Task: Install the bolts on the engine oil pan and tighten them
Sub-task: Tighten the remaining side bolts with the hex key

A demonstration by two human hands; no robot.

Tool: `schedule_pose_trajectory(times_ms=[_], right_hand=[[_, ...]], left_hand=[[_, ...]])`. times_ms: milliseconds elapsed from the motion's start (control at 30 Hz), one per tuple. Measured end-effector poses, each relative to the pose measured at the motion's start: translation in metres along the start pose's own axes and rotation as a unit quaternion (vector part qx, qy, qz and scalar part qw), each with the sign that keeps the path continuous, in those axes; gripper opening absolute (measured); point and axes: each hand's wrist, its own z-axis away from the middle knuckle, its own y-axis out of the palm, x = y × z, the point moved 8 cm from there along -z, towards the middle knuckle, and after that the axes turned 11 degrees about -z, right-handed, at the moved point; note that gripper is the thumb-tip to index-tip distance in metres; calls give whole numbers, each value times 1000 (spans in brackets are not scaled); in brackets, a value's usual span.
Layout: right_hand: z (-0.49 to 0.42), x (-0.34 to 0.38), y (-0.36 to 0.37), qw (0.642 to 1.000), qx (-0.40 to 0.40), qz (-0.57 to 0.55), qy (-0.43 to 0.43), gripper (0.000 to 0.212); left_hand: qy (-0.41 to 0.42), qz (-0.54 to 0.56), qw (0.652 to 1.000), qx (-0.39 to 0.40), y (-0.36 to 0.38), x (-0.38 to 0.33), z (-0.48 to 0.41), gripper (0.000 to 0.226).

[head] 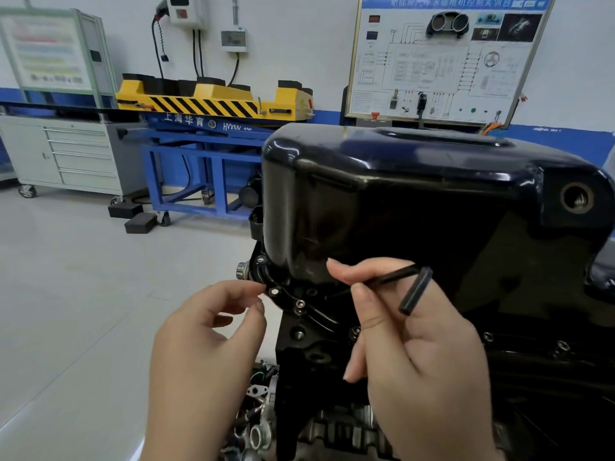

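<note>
The oil pan point(416, 201), black and glossy, sits upside down on top of the engine block point(332, 377), filling the right half of the view. Its flange point(286, 296) runs along the lower edge, facing the person.

**Right hand.** The right hand point(422, 361) grasps an L-shaped hex key point(416, 290). Thumb and index finger pinch the long arm. The short arm angles down across the back of the fingers. The long arm points left toward the flange, and its tip is lost against the dark metal.

**Left hand.** The left hand point(206, 331) is at the left corner of the flange, fingers loosely curled. The index fingertip touches the flange edge and the thumb tip is just below it, apart. Nothing shows between them.

**Bolts.**
- One bolt point(300, 305) is seated in the flange just right of the left hand.
- A bright round spot point(274, 291) lies beside the index fingertip; bolt head or bare hole cannot be told.
- Further bolt heads point(488, 336) follow the flange to the right.

**Other features.** A threaded drain hole point(576, 197) opens in the right side of the pan.

**Surroundings.** Behind stand a yellow-and-black striped lift point(213, 101) on a blue frame, a grey drawer cabinet point(80, 154) and a wiring display board point(442, 58).
</note>
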Motion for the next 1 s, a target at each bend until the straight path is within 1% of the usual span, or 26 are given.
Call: schedule_pose_trajectory(times_ms=[200,367,600,800,900,1000], right_hand=[[2,-4,8,1000,1,-21,16,14],[1,-10,14,1000,11,5,24,18],[-1,-17,23,999,14,11,29,15],[-4,-22,29,997,15,53,49,21],[-7,-18,30,992,15,111,55,17],[-10,-13,33,986,26,159,51,18]], left_hand=[[-24,12,999,34,5,5,2,19],[-17,17,999,43,8,4,3,22],[43,-36,998,32,11,-8,3,20],[73,-47,996,36,18,-12,3,22],[71,12,997,-5,6,-17,4,13],[87,144,985,-44,-10,-32,7,17]])
